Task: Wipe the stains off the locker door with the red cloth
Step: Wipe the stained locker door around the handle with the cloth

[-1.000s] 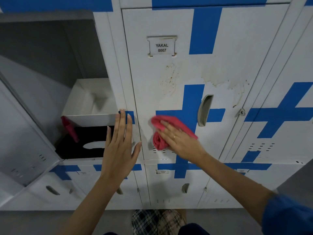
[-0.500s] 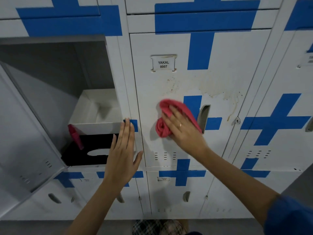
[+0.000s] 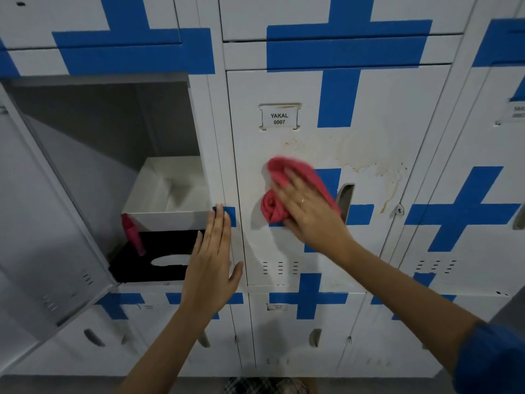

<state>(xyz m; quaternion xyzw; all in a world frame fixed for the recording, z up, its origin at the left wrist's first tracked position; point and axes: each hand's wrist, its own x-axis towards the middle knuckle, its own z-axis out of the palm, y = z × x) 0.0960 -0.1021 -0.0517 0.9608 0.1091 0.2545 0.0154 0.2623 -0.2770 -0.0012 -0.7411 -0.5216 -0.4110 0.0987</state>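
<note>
Red cloth (image 3: 287, 191), bunched and pressed flat to the locker door (image 3: 309, 143) under the right hand (image 3: 308, 211); palm down, fingers spread over the fabric, pinning it rather than gripping. Centre of frame, just left of the recessed handle (image 3: 346, 200). Left hand (image 3: 211, 268) open and empty, fingers straight, braced against the frame strip (image 3: 227, 166) between the two lockers, lower centre. Stains (image 3: 377, 166) up and to the right of the cloth: a brownish smear running across the door above the handle, then a drip trailing down toward the latch (image 3: 399, 209); small rusty specks just above the cloth too. Right hand clearly the nearer one, so an up-and-right sweep looks like the call. Label (image 3: 279, 118) above reading "YAKAL 0007". Open locker (image 3: 108, 166) at left, white box (image 3: 167, 200) over something black.
</note>
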